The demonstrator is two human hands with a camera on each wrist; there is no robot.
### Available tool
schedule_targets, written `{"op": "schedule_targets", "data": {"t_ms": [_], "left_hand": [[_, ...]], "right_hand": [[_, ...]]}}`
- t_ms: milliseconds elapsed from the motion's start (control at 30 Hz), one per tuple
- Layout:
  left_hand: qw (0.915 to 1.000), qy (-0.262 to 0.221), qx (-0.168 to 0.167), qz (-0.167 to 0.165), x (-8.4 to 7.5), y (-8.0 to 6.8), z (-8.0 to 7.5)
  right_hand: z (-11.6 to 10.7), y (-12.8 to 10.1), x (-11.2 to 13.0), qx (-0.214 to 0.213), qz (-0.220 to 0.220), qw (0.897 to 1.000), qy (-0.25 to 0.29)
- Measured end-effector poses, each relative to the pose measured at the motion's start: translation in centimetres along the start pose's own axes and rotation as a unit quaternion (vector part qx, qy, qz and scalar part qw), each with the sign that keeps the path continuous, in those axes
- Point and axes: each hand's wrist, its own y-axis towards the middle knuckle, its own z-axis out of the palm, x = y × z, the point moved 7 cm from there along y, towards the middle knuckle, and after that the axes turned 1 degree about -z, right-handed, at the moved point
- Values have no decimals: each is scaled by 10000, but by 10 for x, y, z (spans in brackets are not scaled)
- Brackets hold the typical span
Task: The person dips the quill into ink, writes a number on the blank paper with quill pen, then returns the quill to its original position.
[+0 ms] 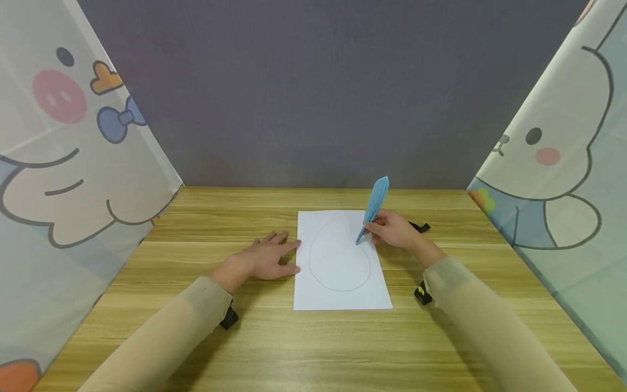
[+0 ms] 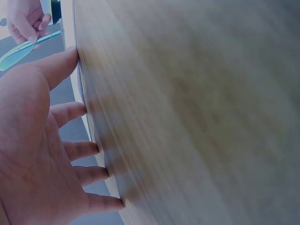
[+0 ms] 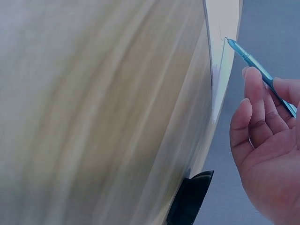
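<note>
A white sheet of paper lies on the wooden table, with a thin, rounded outline drawn on it that has a gap at its upper right. My right hand pinches a blue feather-shaped pen between thumb and fingers, its tip at the paper by the gap. In the right wrist view the pen slants from the fingers to the end of a drawn line. Spread out flat, my left hand touches the paper's left edge with thumb and index finger. The left wrist view shows its fingers straight.
The wood-grain table reaches back to a dark grey panel. Cartoon-printed curtains stand on the left and right. Black straps hang at the wrists.
</note>
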Motion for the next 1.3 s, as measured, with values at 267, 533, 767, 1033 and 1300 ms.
{"op": "schedule_targets", "data": {"t_ms": [267,533,767,1033,1300], "left_hand": [[10000,-21,5,0,0,-1,0],[10000,-25,11,-40,0,-1,0],[10000,-37,17,-43,0,-1,0],[10000,-16,40,-56,2,1,1],[10000,-28,37,-48,1,0,1]], "right_hand": [[5,5,7,-34,-76,10000,-47],[11,9,13,0,-141,9998,-173],[15,13,18,25,-136,9998,-168],[20,20,20,1,-201,9998,-37],[26,23,28,61,-207,9997,-137]]}}
